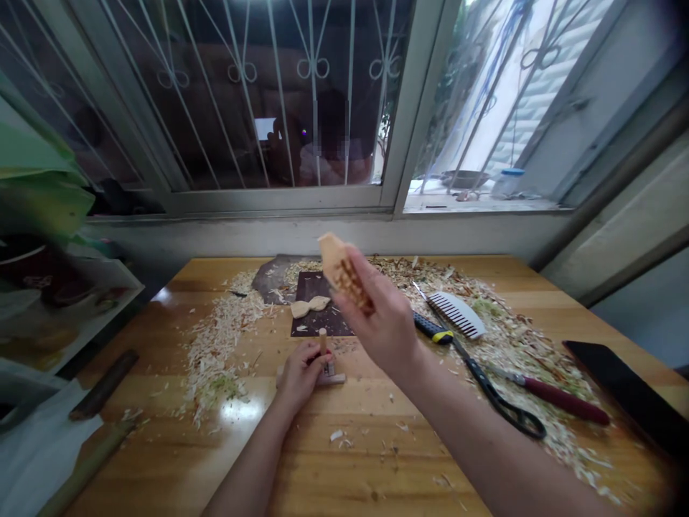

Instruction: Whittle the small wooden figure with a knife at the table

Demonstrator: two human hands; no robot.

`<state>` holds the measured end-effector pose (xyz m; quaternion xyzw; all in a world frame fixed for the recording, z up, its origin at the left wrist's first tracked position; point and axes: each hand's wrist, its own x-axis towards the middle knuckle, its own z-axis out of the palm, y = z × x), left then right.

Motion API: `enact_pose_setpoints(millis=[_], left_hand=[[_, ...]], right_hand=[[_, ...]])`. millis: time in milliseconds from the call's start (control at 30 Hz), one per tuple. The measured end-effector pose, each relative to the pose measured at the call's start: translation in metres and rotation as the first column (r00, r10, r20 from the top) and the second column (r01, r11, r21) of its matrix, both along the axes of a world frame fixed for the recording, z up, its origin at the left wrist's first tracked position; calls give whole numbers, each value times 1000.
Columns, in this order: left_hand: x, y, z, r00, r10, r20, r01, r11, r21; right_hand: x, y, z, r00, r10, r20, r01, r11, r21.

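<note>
My right hand (385, 316) is raised above the table, closed around a pale piece of wood (332, 257) with a mottled brown side; its full shape is hidden by my fingers and slightly blurred. Lower and to the left, my left hand (301, 370) pinches a small upright wooden peg (323, 340). The peg stands at a flat wooden bar (336, 380) lying on the table, partly covered by my left hand. Just beyond it, a pale bow-tie-shaped wood piece (311, 307) rests on a dark sheet (317, 329).
Wood shavings (215, 345) ring the wooden table (177, 459). Right of my hands lie a white comb (457, 314), a yellow-and-black handle (432, 329), black-handled scissors (495, 395), a red-handled tool (565, 401) and a phone (624, 395). Dark sticks (105, 384) lie left. A barred window (269, 108) stands behind.
</note>
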<state>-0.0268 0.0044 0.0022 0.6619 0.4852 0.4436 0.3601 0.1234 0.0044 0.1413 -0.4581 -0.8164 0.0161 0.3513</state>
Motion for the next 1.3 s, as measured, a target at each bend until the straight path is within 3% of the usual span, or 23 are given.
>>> enact_pose_setpoints(millis=[100, 167, 267, 400, 467, 600, 667, 767, 900, 1100, 1233, 1300], left_hand=[[0, 0, -1, 1000, 12, 11, -12, 1000, 9], [-1, 0, 0, 1000, -7, -2, 7, 1000, 3], [-1, 0, -1, 999, -32, -11, 32, 999, -11], [-2, 0, -3, 999, -9, 42, 8, 1000, 7], [-2, 0, -3, 999, -11, 44, 11, 1000, -1], [-2, -1, -3, 999, -28, 17, 29, 999, -18], [-3, 0, -5, 1000, -3, 22, 3, 1000, -17], [-3, 0, -7, 999, 35, 32, -35, 999, -11], [-3, 1, -4, 1000, -3, 9, 3, 1000, -1], [-2, 1, 0, 999, 18, 34, -16, 999, -32], [-2, 2, -5, 999, 34, 24, -33, 999, -32], [-2, 2, -8, 998, 67, 12, -67, 997, -36]], right_hand=[[-4, -2, 2, 976, 90, 196, -63, 988, -140], [-5, -3, 6, 984, 83, 160, -61, 989, -137], [-6, -5, 10, 1000, -7, -19, 6, 999, -31], [-10, -5, 7, 981, 28, 192, 7, 984, -181], [-11, -2, 6, 975, 49, 215, 2, 973, -230], [-12, 0, 6, 999, -38, -16, 36, 994, -103], [-14, -2, 3, 1000, 6, 23, -3, 994, -105], [-15, -6, 2, 985, 123, 121, -95, 972, -213], [-12, -3, 5, 995, 45, -91, -55, 993, -102], [-10, 6, 1, 987, 45, 155, -9, 974, -228], [-14, 5, 6, 998, -40, -39, 38, 998, -59], [-18, 3, 5, 1000, -23, -14, 22, 998, -60]])
